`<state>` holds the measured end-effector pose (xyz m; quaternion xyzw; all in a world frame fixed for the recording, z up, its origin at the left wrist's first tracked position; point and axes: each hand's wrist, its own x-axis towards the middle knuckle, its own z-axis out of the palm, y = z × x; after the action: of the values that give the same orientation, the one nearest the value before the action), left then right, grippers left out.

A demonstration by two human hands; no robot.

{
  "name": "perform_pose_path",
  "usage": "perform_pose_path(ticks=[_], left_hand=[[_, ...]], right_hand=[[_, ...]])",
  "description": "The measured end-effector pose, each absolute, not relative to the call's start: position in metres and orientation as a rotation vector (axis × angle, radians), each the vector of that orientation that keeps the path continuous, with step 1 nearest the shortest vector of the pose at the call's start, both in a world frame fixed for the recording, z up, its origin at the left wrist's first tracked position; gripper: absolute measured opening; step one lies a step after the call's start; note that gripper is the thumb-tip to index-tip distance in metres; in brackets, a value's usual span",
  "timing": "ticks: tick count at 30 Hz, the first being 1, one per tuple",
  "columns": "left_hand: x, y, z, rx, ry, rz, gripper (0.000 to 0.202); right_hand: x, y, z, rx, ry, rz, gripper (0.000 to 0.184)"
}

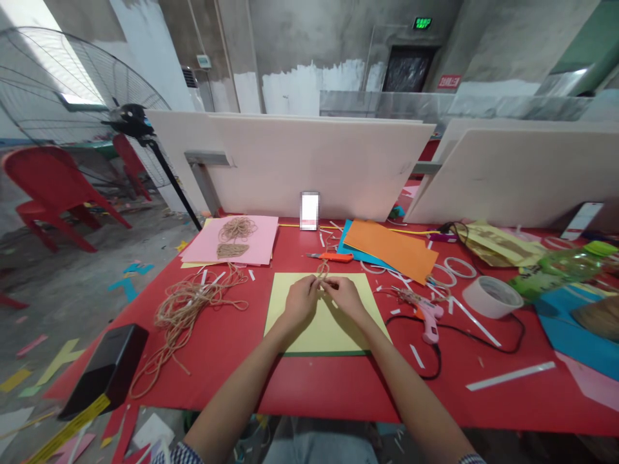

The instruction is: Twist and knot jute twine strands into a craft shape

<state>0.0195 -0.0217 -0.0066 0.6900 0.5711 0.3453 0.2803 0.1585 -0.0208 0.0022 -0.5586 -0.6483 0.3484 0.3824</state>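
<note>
Both hands meet above a stack of yellow paper (333,335) in the middle of the red table. My left hand (302,298) pinches a length of brown twine (322,269). Close against it, my right hand (345,295) is closed on the same twine. A small loop of the twine rises past the fingertips toward an orange utility knife (333,257). Off to the left lies a loose tangle of twine (193,309). Behind that, pink paper (261,241) carries a coiled twine shape (236,228) and a flat twine piece (232,250).
A pink glue gun (429,319) with its black cord lies to the right, near a tape roll (492,296) and orange paper (394,248). A phone (309,211) leans on the white board (309,154). A black box (106,367) sits at the left edge.
</note>
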Motion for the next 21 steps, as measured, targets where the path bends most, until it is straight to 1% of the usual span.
perform_pose_path(ticks=[3,14,21], left_hand=[[0.0181,-0.0221,-0.0051,1.909,1.586,0.865,0.031],[0.0192,-0.0227,-0.0069,1.942,1.695,0.867,0.033],[0.0193,-0.0237,-0.0013,1.947,1.731,0.813,0.035]], right_hand=[[0.1587,-0.0239,0.0104,-1.492,-1.735,0.785,0.024],[0.1562,-0.0252,0.0092,-1.521,-1.736,0.689,0.028],[0.154,-0.024,0.0073,-1.576,-1.682,0.672,0.019]])
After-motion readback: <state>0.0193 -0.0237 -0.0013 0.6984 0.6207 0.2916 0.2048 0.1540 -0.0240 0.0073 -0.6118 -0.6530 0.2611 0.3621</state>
